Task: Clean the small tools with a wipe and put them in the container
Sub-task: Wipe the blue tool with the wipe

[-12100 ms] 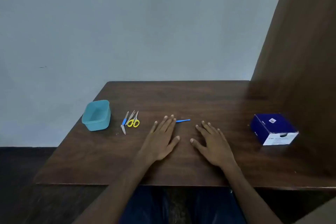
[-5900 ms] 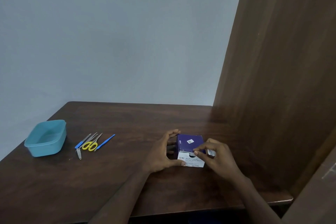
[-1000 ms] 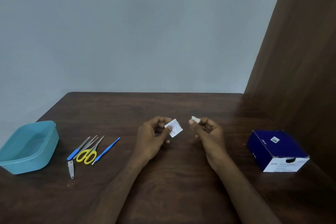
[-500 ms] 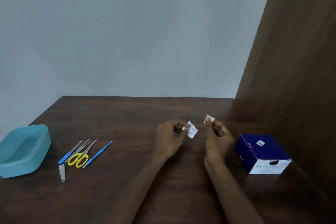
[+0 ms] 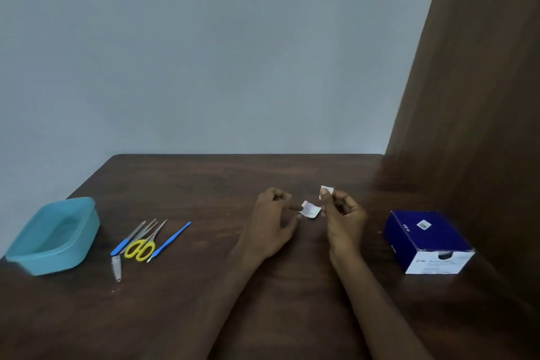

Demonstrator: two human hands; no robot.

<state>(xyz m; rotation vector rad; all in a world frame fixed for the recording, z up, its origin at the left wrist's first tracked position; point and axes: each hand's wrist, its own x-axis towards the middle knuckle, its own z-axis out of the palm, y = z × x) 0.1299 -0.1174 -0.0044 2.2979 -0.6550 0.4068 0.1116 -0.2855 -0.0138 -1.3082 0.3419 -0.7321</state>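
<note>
- Now the left hand (image 5: 270,223) pinches a small white packet (image 5: 310,210) between thumb and finger, above the dark wooden table (image 5: 204,301).
- The right hand (image 5: 343,221) has curled fingers and holds a small white wipe (image 5: 326,190) at the tip of the thumb, just beside the packet.
- Far to the left stands the teal container (image 5: 54,235) (nothing can be seen inside).
- Just beside it lie the small tools: yellow scissors (image 5: 140,248), a blue-handled file (image 5: 127,240), a thin blue tool (image 5: 172,240), a nail clipper (image 5: 116,267).
- A blue and white box (image 5: 428,241) sits to the right of the hands, near the wooden panel (image 5: 482,96).
</note>
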